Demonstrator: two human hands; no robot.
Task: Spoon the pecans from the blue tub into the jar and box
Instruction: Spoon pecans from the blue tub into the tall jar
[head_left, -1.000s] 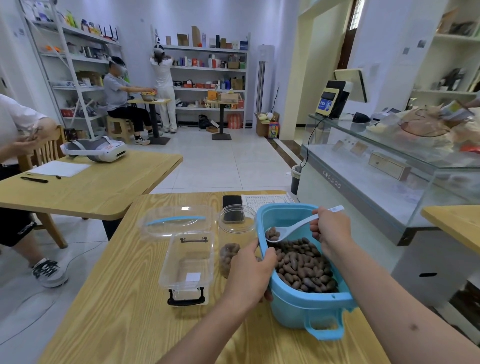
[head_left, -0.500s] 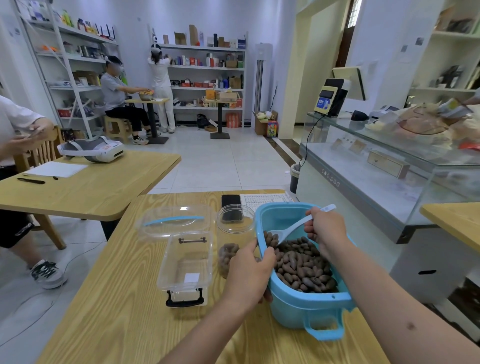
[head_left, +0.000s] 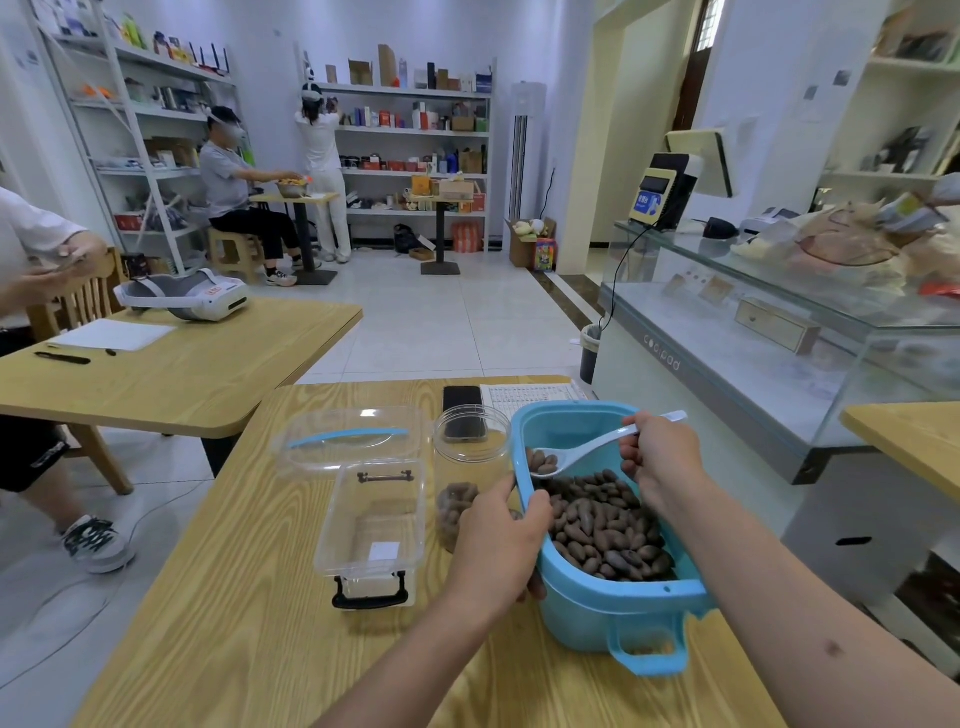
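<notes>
On the near end of the wooden table (head_left: 218, 639), the left hand (head_left: 498, 545) grips the left rim of the blue tub (head_left: 613, 613), which is heaped with pecans (head_left: 608, 530). Beyond it, the right hand (head_left: 660, 457) pinches a white spoon (head_left: 587, 452) carrying a few pecans over the tub. Left of the tub stand the jar (head_left: 467, 467), part-filled, and the clear box (head_left: 371, 530)

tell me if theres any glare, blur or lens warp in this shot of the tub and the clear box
Head view: wide-angle warp bows the shelf uprights and the wooden table edges. The blue tub, pecans, spoon and both hands stay sharp. A small white glare spot sits on the clear lid, and the box and jar show soft reflections. The goods on the glass counter at far right look smeared.
</notes>
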